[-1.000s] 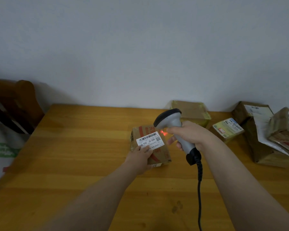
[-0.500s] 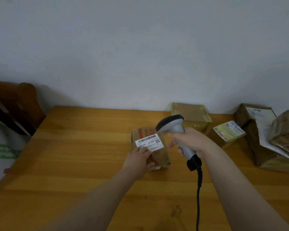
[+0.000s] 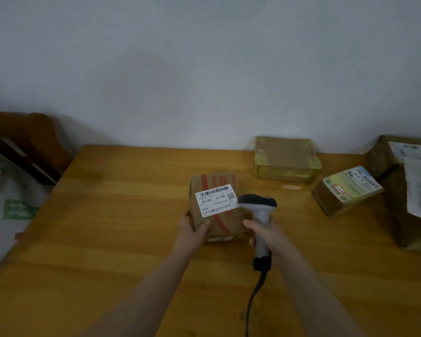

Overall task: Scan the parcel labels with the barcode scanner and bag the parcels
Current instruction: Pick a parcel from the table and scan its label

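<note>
Left hand [image 3: 192, 231] fingers curled round the labelled parcel's [image 3: 219, 222] near-left corner, mid-tabletop [image 3: 119, 215], nearer the far edge. Right hand [image 3: 269, 238] fingers wrapped round the scanner [image 3: 260, 212] grip, its head just beside the label [image 3: 214, 200].

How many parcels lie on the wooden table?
4: brown white-labelled parcel in the left hand; yellow-taped parcel at the back; small green-labelled box to its right; large brown box at the right edge. More may be hidden.
</note>
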